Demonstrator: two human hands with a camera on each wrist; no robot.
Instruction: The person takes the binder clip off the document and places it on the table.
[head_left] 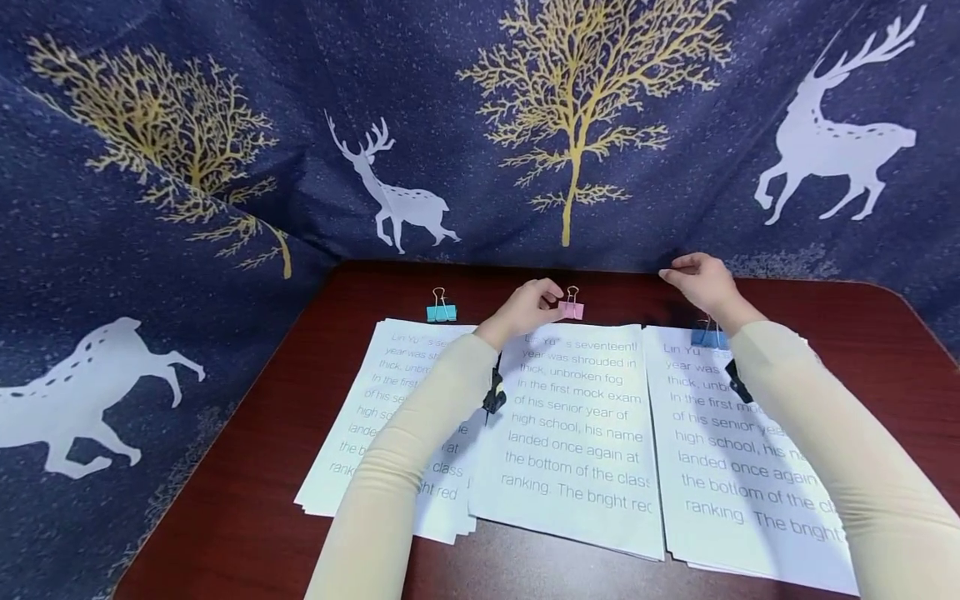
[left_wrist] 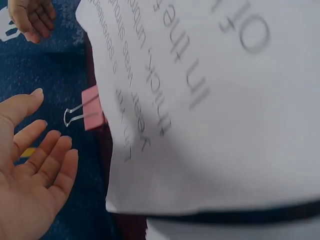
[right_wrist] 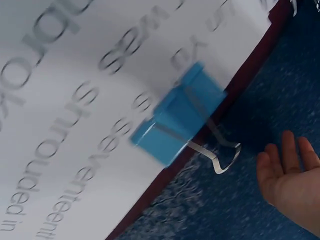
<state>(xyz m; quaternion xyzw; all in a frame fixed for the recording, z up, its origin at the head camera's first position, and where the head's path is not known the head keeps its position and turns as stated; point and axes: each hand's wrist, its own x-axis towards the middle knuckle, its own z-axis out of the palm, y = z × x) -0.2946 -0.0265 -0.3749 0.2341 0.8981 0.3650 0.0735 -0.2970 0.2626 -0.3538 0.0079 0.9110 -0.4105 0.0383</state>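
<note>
The person's left hand hovers beside the pink binder clip, its fingers loosely parted and bent only a little. In the left wrist view a gap shows between the fingertips and the clip's wire handle, so the hand has hold of nothing. That clip stands at the top edge of the middle paper stack (whether its mouth bites the sheets, I cannot tell), with its handle pointing away from the print.

The right hand is raised beyond the top of the right paper stack, fingers extended and holding nothing, apart from the blue binder clip. The blue clip's body overlaps the top edge of that stack, its wire handle reaching out past the paper.

Further left, the teal binder clip is just past the top edge of the left paper stack. All three stacks lie side by side on the dark red table, printed with large text. Behind hangs a navy cloth with golden trees and pale deer.
</note>
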